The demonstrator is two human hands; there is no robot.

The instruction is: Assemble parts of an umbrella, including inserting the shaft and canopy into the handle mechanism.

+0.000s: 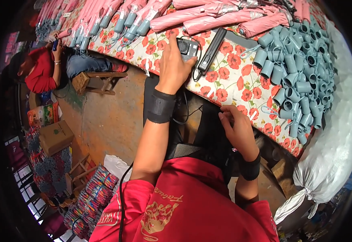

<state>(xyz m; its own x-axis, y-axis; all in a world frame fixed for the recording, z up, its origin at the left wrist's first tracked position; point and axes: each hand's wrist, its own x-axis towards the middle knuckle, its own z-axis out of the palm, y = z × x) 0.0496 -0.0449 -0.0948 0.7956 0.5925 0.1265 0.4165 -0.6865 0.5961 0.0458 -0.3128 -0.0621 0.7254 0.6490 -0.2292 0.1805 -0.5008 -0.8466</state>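
Red shirt cloth (208,201) fills the lower centre of my view. Beyond it, the right hand (238,127) is loosely curled at the bench (235,82) edge, holding nothing I can see. Up and left, the left hand (172,66) has thumb and fingers around a small black box (187,47) on the bench, upper centre; how firmly, I can't tell, since its palm is hidden. Loose grey-blue handles (303,86) are heaped at upper right. I judge the work partway: pink umbrellas (139,15) at upper left already carry handles, while other umbrellas (208,25), top centre, show none on their left ends; their far ends are obscured. What the red-clad person (41,68), far upper left, holds is unclear.
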